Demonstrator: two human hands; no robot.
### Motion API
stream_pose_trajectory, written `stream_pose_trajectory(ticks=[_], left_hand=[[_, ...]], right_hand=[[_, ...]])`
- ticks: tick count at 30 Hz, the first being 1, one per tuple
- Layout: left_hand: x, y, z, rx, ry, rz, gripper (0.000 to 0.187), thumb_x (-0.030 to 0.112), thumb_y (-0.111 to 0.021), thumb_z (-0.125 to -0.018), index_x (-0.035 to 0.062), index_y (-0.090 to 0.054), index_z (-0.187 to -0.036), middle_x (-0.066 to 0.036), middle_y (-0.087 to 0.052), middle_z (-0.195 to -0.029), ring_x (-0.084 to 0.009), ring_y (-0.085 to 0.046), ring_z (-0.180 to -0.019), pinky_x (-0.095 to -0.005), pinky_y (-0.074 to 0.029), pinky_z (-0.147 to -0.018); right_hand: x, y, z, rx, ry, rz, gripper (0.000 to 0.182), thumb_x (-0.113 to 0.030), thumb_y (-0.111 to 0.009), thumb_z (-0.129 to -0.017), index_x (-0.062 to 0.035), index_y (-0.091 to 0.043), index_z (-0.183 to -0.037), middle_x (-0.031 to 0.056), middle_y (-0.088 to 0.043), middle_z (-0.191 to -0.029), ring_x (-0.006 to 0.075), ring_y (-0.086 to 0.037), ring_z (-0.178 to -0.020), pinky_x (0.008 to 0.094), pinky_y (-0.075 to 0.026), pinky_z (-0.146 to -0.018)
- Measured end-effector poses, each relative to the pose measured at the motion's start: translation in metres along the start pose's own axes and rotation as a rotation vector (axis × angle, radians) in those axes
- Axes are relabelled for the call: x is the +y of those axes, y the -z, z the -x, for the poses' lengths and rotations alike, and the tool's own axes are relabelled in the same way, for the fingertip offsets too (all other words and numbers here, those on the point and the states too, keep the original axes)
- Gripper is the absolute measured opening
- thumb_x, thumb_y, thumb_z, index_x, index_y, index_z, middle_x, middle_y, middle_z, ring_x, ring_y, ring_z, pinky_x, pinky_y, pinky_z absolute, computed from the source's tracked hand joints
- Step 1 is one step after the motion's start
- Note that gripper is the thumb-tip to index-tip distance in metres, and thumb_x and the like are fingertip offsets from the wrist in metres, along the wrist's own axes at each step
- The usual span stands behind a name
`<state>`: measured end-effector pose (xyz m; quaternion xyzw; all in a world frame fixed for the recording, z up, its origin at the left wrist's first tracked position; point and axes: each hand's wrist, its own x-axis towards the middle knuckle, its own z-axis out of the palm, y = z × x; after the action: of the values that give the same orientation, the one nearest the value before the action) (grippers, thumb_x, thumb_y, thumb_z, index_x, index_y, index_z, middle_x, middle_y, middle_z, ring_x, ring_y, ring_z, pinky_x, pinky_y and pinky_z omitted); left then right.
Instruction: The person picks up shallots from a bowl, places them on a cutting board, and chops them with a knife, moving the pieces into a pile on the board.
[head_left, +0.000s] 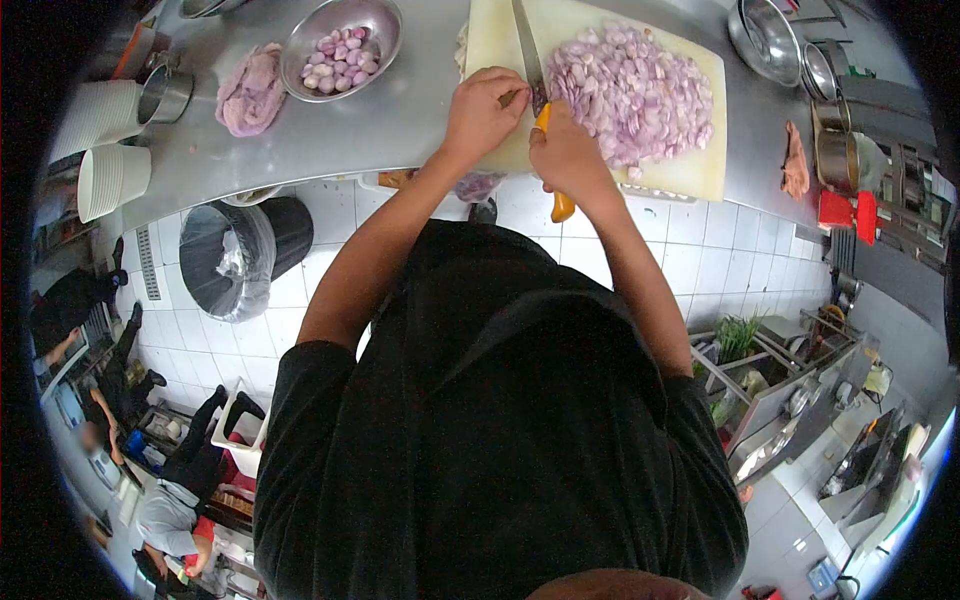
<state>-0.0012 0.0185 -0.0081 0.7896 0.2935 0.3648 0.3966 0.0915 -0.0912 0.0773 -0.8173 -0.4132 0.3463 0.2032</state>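
Note:
My right hand [568,155] is wrapped round the yellow handle of a knife [527,45], whose long blade points away from me over the pale cutting board [490,40]. On the blade's left side, my left hand [485,112] has its fingers pinched together close to the heel of the blade. Whatever those fingers hold is too small and hidden to name. A wide heap of sliced shallots [635,95] covers the right part of the board, just beyond my right hand. Whole peeled shallots [340,65] lie in a metal bowl [388,45] to the left.
A crumpled pinkish cloth [250,90] rests on the steel table [420,60], near white stacked tubs [115,180]. More metal bowls [765,40] stand at right. Below the table edge is a lined bin [225,260]. Other people [170,520] are at lower left.

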Motion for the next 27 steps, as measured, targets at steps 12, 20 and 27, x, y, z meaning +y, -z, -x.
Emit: stream_pose_trajectory(ticks=[12,20,27], left_hand=[[-0.004,0.002,-0.001,0.032,-0.109,-0.07,0.012,0.012,-0.072,-0.083,0.0032,-0.074,-0.092,-0.008,-0.073,-0.093,-0.026,-0.07,-0.083,-0.0332,-0.056,-0.075],[-0.004,0.0,-0.002,0.003,-0.085,-0.059,0.012,0.011,-0.072,-0.082,0.0026,-0.074,-0.09,-0.009,-0.072,-0.093,-0.027,-0.069,-0.083,-0.0337,-0.056,-0.076],[-0.005,0.0,-0.001,0.019,-0.106,-0.077,0.01,0.011,-0.072,-0.083,0.0031,-0.074,-0.089,-0.009,-0.072,-0.093,-0.0268,-0.069,-0.084,-0.0348,-0.055,-0.076]], right_hand=[[-0.006,0.004,0.015,0.001,-0.002,0.045,0.028,-0.011,-0.048,-0.094,0.0101,-0.039,-0.11,0.0261,-0.064,-0.077,0.0321,-0.066,-0.052,0.0424,-0.053,-0.046],[-0.018,0.019,0.016,-0.061,-0.065,-0.052,0.026,-0.011,-0.048,-0.094,0.0084,-0.04,-0.109,0.0264,-0.064,-0.077,0.0315,-0.065,-0.05,0.0422,-0.052,-0.045],[-0.029,0.027,0.034,-0.111,-0.114,-0.073,0.027,-0.01,-0.047,-0.093,0.0099,-0.04,-0.109,0.027,-0.063,-0.078,0.0307,-0.065,-0.05,0.0411,-0.053,-0.045]])
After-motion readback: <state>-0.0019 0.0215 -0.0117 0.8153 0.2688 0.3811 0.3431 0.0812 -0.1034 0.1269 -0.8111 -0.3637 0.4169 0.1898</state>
